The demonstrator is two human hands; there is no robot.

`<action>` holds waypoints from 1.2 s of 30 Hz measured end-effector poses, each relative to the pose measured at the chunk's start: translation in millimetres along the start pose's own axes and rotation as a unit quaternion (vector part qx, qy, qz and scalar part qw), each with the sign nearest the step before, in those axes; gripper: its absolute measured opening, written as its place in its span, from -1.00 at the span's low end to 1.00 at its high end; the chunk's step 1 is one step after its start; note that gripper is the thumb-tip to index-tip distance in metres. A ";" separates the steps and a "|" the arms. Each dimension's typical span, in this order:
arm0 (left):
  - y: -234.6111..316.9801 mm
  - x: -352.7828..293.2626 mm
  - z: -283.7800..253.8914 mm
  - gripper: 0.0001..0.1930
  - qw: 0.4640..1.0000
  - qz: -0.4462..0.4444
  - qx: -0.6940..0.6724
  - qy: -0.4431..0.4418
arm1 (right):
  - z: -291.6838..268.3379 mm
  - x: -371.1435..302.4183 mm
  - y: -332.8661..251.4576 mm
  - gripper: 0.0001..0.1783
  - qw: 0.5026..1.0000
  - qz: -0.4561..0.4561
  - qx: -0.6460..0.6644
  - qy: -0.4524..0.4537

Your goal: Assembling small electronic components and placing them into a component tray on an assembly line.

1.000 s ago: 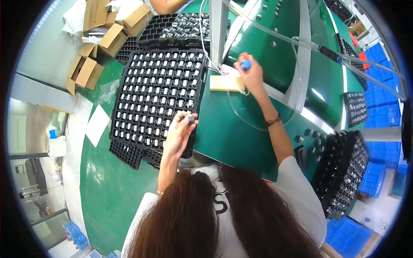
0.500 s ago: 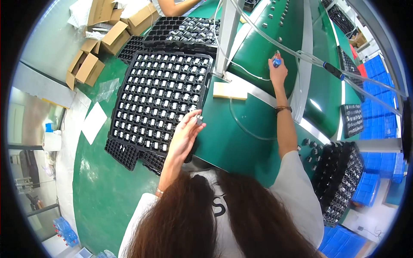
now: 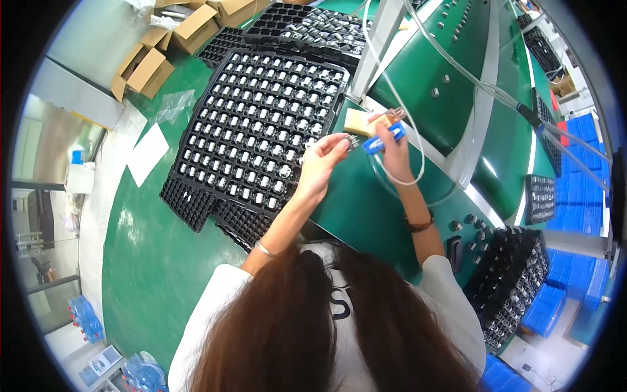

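Observation:
My left hand (image 3: 320, 166) pinches a small silvery metal part with thin pins (image 3: 353, 140) between thumb and fingers, beside the right edge of a large black compartment tray (image 3: 215, 98). Rows of small white-and-metal parts fill that tray. Close to the left hand, my right hand (image 3: 396, 157) is closed around a blue hand-held tool (image 3: 382, 139) of a kind I cannot make out. Another small metallic piece (image 3: 397, 114) shows at the right fingertips, partly hidden. A pale yellow sponge block (image 3: 356, 122) lies just behind both hands. A thin white hose (image 3: 421, 153) loops around the right hand.
Behind the tray are more black trays (image 3: 281, 23) and open cardboard boxes (image 3: 153, 65). A green conveyor belt (image 3: 437, 59) carries small parts at the right, beyond a metal post (image 3: 379, 46). Loose parts (image 3: 480, 225) and stacked trays (image 3: 509, 281) stand nearer right.
My right hand has come back from the conveyor with the blue tool, toward my left hand. My left hand has moved slightly right and up with its metal part. The view has shifted.

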State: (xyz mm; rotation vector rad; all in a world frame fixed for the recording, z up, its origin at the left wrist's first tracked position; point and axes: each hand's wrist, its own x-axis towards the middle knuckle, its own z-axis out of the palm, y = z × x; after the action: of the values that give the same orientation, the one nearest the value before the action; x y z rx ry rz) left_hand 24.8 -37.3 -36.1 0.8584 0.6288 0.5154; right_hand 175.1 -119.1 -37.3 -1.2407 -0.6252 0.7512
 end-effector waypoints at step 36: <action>204.7 -130.1 -9.3 -0.50 0.595 0.708 0.379 0.032 | -8.3 -35.6 -99.9 -0.58 0.873 -0.173 -0.428 0.158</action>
State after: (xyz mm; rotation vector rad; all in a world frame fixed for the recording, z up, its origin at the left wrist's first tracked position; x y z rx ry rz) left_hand -107.0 -2.6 164.8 2.1645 0.0246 1.8113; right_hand 175.8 -167.1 57.7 -1.9354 -0.9162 -0.0874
